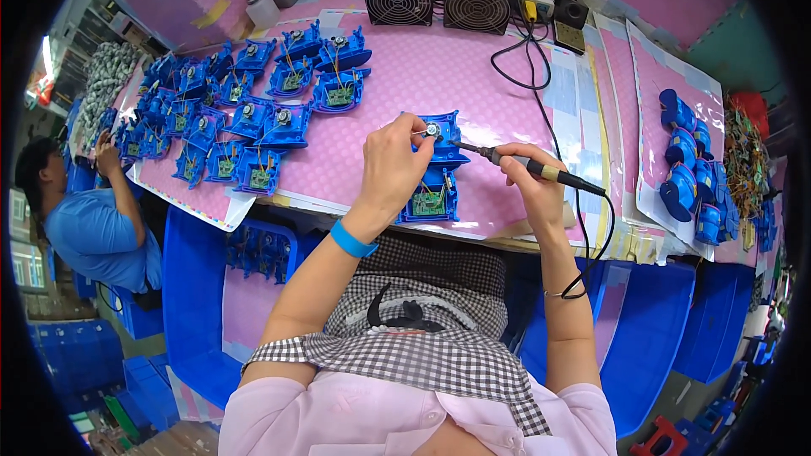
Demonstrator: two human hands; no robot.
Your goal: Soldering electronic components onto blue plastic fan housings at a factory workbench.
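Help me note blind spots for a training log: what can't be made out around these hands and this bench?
Head view: what, if anything, the left hand pinches; its own fingers cover it.
Head view: whether the tip of the soldering iron in the right hand touches anything; too small.
Head view: the exact count of crowded blue parts; they overlap.
Head view: single strands in the wire heap; too small and tangled.

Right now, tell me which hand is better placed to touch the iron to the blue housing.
Probably the right hand: it holds the soldering iron, tip pointing toward the blue housing. The left hand, at the housing's left side, holds no iron.
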